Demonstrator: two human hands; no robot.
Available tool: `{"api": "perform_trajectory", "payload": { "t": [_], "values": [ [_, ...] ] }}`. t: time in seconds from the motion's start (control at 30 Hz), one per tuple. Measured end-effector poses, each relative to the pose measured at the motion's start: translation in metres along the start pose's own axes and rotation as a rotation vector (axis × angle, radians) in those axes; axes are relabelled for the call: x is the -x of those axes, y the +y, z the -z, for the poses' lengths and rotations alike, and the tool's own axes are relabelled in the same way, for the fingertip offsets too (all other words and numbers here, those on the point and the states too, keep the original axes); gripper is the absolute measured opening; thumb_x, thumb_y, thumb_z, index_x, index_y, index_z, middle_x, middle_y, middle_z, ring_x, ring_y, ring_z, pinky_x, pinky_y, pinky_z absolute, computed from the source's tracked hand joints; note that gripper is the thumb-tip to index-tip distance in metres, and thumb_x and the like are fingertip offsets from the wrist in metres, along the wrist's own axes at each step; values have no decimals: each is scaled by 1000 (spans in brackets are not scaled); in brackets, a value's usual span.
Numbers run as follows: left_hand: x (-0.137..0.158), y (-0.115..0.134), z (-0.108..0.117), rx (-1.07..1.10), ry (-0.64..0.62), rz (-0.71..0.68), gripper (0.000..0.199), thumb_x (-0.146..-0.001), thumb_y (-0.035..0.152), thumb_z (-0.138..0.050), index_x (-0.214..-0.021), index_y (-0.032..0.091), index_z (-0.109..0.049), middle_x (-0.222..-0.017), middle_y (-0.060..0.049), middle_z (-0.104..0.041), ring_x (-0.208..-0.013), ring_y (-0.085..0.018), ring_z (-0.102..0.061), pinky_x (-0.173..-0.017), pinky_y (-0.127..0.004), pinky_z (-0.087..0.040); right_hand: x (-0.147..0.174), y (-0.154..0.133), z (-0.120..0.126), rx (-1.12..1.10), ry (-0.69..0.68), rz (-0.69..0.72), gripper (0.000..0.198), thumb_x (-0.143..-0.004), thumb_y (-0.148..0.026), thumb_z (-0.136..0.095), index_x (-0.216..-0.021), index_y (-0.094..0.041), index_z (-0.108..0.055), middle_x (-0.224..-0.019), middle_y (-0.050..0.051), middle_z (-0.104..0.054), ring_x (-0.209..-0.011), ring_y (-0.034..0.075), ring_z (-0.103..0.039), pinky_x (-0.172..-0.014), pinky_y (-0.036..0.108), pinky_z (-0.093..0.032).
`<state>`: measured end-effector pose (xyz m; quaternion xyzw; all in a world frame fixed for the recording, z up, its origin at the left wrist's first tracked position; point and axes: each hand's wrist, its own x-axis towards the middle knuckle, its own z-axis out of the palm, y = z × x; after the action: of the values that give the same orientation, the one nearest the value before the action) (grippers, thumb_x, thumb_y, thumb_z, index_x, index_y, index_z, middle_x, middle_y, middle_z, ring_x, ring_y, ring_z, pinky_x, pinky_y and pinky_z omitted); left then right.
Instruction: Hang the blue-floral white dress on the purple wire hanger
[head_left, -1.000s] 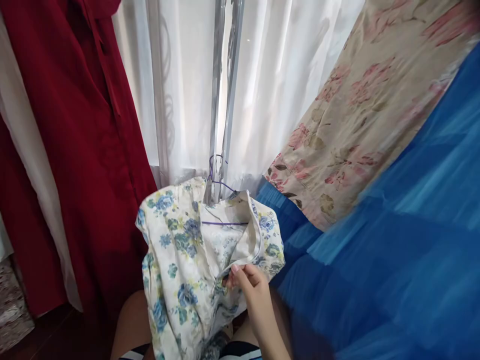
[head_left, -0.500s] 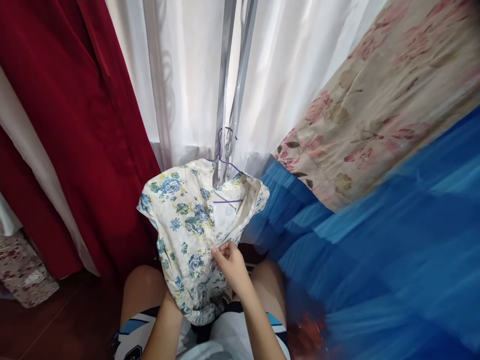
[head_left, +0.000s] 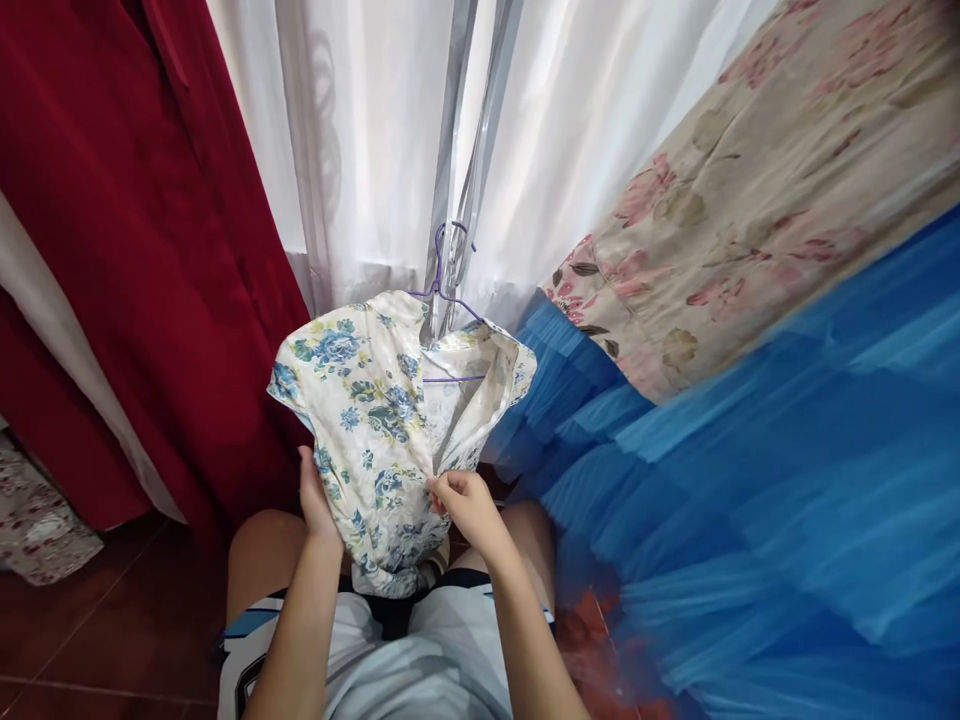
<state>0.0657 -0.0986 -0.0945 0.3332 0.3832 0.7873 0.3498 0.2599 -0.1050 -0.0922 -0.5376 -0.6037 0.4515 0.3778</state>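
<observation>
Floral top [head_left: 367,400], white with blue and green flowers: centre of frame, on a purple hanger [head_left: 438,285], its lower part gathered above the person's lap. The neck opening makes a V; the hanger's bar shows across it.

Right hand [head_left: 466,500], just below centre: fingers [head_left: 442,486] closed in a pinch on the edge of the top at the foot of the V. Cloth lies between thumb and forefinger, with the floral front spreading to the left of the fingertips and the neck opening directly above them.

Left hand [head_left: 319,505], lower left of centre: set against the left side edge of the top, below the sleeve. The garment covers part of this hand, so whether its fingers grip or merely support cannot be told.

Hanger hook overlaps grey strips [head_left: 450,130] at upper centre; attachment unclear. Behind: white curtain [head_left: 375,150]. Red cloth [head_left: 150,280] at left; beige floral cloth [head_left: 720,220] at upper right; blue ruffled fabric [head_left: 787,500] at lower right.
</observation>
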Motion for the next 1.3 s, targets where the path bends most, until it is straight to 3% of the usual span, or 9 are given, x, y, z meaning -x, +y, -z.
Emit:
{"api": "perform_trajectory", "payload": {
  "t": [0.13, 0.27, 0.4, 0.5, 0.57, 0.87, 1.0, 1.13, 1.3],
  "values": [
    [-6, -5, 10, -278, 235, -280, 30, -87, 45, -63, -99, 18, -64, -94, -6, -64, -91, -21, -62, -86, -35, -49, 2, -2, -1, -35, -20, -11, 39, -87, -41, -58, -56, -17, -61, -54, 3, -62, -50, 12, -49, -53, 25, -39],
    [36, -25, 4, -593, -95, -544, 12, -84, 17, -64, -95, 18, -63, -96, -7, -62, -95, -21, -60, -91, -35, -47, 4, -10, -8, -52, -47, 1, 37, -87, -38, -58, -57, -17, -62, -54, 3, -64, -47, 12, -48, -51, 24, -38],
    [69, -49, -13, -642, -398, -353, 33, -82, 8, -57, -114, 19, -56, -104, -7, -64, -97, -20, -61, -85, -31, -48, 7, -13, -14, -86, -77, 3, 38, -87, -36, -58, -54, -17, -59, -50, 3, -62, -44, 11, -49, -49, 23, -38],
    [70, -56, -17, -682, -372, -256, 10, -84, 10, -56, -89, 19, -56, -79, -2, -62, -73, -16, -58, -70, -26, -45, 10, -13, -16, -154, -105, -7, 37, -88, -39, -58, -59, -17, -61, -50, 2, -63, -40, 10, -46, -44, 23, -35],
    [67, -55, -17, -685, -390, -249, 15, -86, 13, -55, -74, 19, -50, -68, 1, -56, -65, -14, -53, -66, -25, -42, 6, -20, -13, -211, -93, 1, 35, -88, -42, -58, -63, -17, -61, -49, 2, -62, -38, 10, -44, -42, 22, -34],
    [71, -45, -23, -925, -677, -293, 16, -89, 11, -50, -76, 20, -51, -79, -2, -56, -73, -15, -55, -66, -26, -39, -88, -166, 36, -261, 128, 362, 31, -84, -39, -61, -66, -15, -64, -49, 0, -62, -38, 9, -45, -42, 21, -35],
    [69, -47, -26, -934, -763, -277, 15, -90, 13, -51, -78, 19, -55, -80, -3, -58, -73, -16, -58, -65, -26, -42, -101, -183, 38, -293, 150, 436, 33, -85, -42, -60, -66, -15, -62, -51, 1, -62, -39, 9, -46, -42, 22, -36],
    [42, -27, -36, -786, -718, -392, 14, -95, 19, -52, -97, 21, -66, -100, -7, -64, -96, -20, -63, -85, -31, -50, -88, -156, 30, -347, 163, 453, 35, -86, -51, -58, -75, -17, -61, -49, -2, -60, -40, 10, -47, -43, 22, -36],
    [-34, 51, -87, -609, -427, -797, 29, -96, 19, -52, -123, 22, -63, -127, -12, -60, -122, -25, -55, -99, -38, -47, -75, -148, 33, -396, 121, 472, 34, -87, -51, -58, -78, -18, -60, -49, -2, -58, -41, 10, -46, -44, 22, -35]
  ]
}}
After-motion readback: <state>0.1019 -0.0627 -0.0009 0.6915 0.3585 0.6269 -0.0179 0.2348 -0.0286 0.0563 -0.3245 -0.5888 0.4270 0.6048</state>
